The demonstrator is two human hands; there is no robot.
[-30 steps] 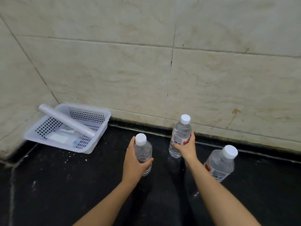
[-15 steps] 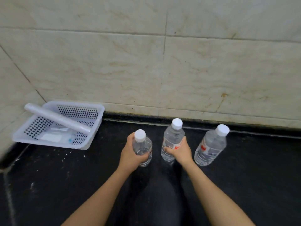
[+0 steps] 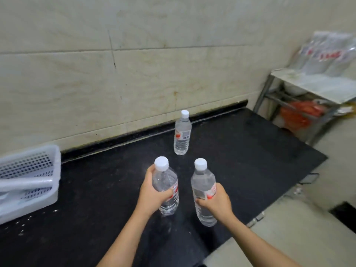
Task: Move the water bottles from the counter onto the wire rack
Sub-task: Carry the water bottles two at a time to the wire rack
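Note:
My left hand [image 3: 152, 195] grips a clear water bottle [image 3: 166, 182] with a white cap, held upright above the black counter [image 3: 96, 189]. My right hand [image 3: 217, 203] grips a second clear bottle [image 3: 203, 182] beside it, also upright and lifted. A third bottle [image 3: 182, 133] stands alone on the counter near the wall, beyond both hands. The metal rack [image 3: 300, 97] stands at the right, past the counter's end, with a wrapped pack of bottles [image 3: 327, 54] on its top shelf.
A white perforated plastic basket [image 3: 28, 182] with a rolled white tube sits at the counter's left. An orange bag [image 3: 296, 114] lies on the rack's lower level. The tiled wall runs behind the counter. The pale floor [image 3: 289, 228] shows at the lower right.
Both hands have lifted their bottles off the counter and drawn them towards me. The view has swung right, bringing the rack into sight. The third bottle stays on the counter.

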